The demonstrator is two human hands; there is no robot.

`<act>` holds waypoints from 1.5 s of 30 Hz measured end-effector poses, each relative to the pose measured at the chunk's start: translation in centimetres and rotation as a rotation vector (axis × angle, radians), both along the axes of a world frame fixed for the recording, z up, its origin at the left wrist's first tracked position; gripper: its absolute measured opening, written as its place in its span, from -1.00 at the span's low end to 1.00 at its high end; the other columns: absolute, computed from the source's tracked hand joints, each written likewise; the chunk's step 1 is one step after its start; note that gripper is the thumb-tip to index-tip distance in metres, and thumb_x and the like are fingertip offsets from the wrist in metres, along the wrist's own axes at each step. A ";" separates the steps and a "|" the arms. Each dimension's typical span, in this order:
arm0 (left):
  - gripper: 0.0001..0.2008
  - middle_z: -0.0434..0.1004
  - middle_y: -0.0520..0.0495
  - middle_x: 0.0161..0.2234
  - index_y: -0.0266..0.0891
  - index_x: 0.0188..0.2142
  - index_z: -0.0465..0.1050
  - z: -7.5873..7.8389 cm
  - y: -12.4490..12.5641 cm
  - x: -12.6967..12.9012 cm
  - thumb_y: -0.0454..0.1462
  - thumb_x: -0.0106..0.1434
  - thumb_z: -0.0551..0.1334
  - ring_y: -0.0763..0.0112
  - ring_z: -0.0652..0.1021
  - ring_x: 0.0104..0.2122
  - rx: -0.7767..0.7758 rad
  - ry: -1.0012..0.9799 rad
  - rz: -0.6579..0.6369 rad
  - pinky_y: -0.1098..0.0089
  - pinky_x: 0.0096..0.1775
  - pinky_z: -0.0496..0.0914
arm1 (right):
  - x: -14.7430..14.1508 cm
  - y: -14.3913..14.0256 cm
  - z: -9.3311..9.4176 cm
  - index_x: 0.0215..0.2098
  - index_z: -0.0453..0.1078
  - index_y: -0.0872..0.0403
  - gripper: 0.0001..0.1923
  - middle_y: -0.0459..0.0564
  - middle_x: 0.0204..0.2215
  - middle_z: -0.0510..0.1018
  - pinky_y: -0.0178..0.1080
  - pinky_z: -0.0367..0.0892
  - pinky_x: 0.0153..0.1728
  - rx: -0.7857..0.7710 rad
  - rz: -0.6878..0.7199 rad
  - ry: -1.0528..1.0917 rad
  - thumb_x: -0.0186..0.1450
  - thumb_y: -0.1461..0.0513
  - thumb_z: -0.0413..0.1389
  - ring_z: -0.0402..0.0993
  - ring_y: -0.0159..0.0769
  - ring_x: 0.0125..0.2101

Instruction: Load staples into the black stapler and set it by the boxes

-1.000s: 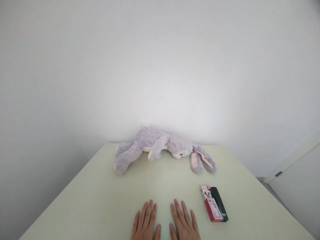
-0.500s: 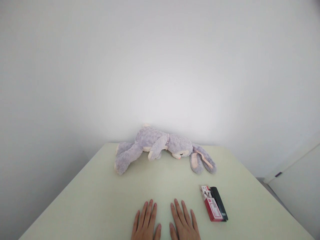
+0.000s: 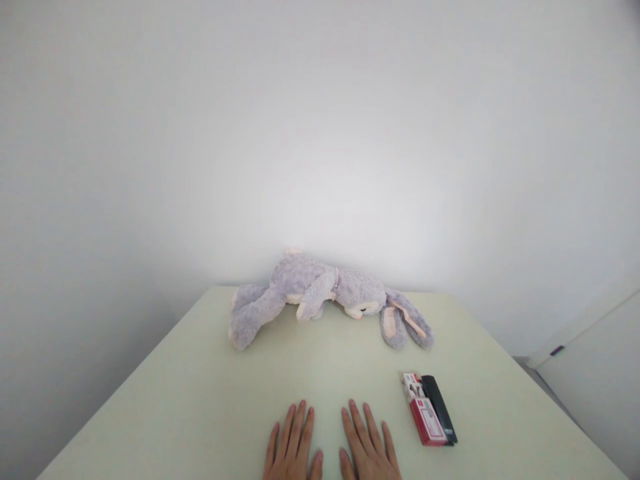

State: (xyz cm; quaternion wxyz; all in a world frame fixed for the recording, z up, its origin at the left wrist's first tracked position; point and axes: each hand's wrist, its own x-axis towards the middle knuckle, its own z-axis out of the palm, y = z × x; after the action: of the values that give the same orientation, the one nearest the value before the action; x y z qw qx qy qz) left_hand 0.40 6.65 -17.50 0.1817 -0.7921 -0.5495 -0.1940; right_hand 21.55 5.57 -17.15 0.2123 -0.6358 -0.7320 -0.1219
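My left hand (image 3: 291, 448) lies flat on the pale green table (image 3: 190, 413) at its near edge, fingers stretched out and holding nothing. Beside it, a short gap to the right, my right hand (image 3: 369, 447) rests palm down in the same way. To the right of that hand are a black stapler (image 3: 440, 408) and, against its left side, a red and white box (image 3: 428, 423) with a small printed white packet (image 3: 413, 386) at its far end. None of these is touched by a hand.
A grey plush rabbit (image 3: 305, 280) lies on its side along the table's far edge, ears to the right, with a beaded band at its neck. Behind it rises a white wall (image 3: 320, 133). A pale panel with a dark fitting (image 3: 557, 350) stands at the far right.
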 end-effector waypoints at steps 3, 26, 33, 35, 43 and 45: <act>-0.34 0.31 0.02 0.35 0.00 0.42 0.05 0.1 0.0 0.0 -0.13 0.36 0.10 0.21 0.37 0.28 0.033 -0.001 -0.005 0.16 0.24 0.17 | 0.0 0.0 0.1 0.38 0.19 -0.23 -0.37 -0.14 0.33 0.30 0.23 0.15 0.26 -0.005 -0.005 0.005 0.33 0.12 -0.01 0.33 0.08 0.27; -0.37 0.28 0.06 0.36 0.04 0.40 0.13 -0.9 0.1 0.1 -0.13 0.34 0.12 0.20 0.38 0.28 -0.046 -0.041 0.028 0.13 0.25 0.20 | 0.0 0.1 -0.5 0.35 0.25 -0.23 -0.39 -0.17 0.33 0.30 0.22 0.13 0.27 0.002 -0.025 -0.018 0.33 0.12 -0.01 0.34 0.07 0.27; -0.40 0.29 0.01 0.36 0.00 0.34 0.26 -1.2 -0.3 1.4 -0.19 0.30 0.12 0.13 0.34 0.30 -0.047 -0.133 0.094 0.01 0.31 0.13 | 0.0 0.1 -0.4 0.34 0.29 -0.17 -0.38 -0.14 0.34 0.28 0.23 0.13 0.26 0.004 -0.018 -0.029 0.30 0.15 0.00 0.35 0.09 0.26; -0.38 0.30 0.00 0.35 0.00 0.35 0.24 -1.1 -0.3 1.5 -0.21 0.29 0.13 0.11 0.34 0.31 -0.049 -0.142 0.098 0.00 0.31 0.13 | 0.0 0.1 -0.5 0.34 0.28 -0.18 -0.37 -0.13 0.33 0.29 0.24 0.13 0.26 0.014 -0.015 -0.017 0.29 0.16 0.01 0.35 0.10 0.26; -0.35 0.28 0.03 0.36 0.02 0.36 0.22 -0.9 -0.3 1.4 -0.20 0.26 0.14 0.09 0.37 0.29 -0.072 -0.143 0.094 -0.04 0.27 0.19 | -0.1 0.2 -0.7 0.41 0.13 -0.27 -0.28 -0.16 0.32 0.31 0.28 0.11 0.25 0.023 0.007 0.085 0.29 0.18 0.03 0.36 0.14 0.25; -0.37 0.28 0.03 0.36 0.02 0.35 0.25 -0.8 -0.3 1.4 -0.19 0.27 0.14 0.09 0.37 0.29 -0.076 -0.148 0.091 -0.05 0.26 0.20 | -0.1 0.2 -0.7 0.40 0.13 -0.28 -0.27 -0.16 0.33 0.30 0.30 0.09 0.26 0.009 0.011 0.117 0.28 0.19 0.05 0.35 0.15 0.25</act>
State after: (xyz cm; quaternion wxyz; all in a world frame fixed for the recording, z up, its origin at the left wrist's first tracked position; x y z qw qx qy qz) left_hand 1.81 6.33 -18.28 0.1188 -0.7560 -0.6041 -0.2225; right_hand 21.45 5.73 -17.90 0.2581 -0.6367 -0.7215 -0.0864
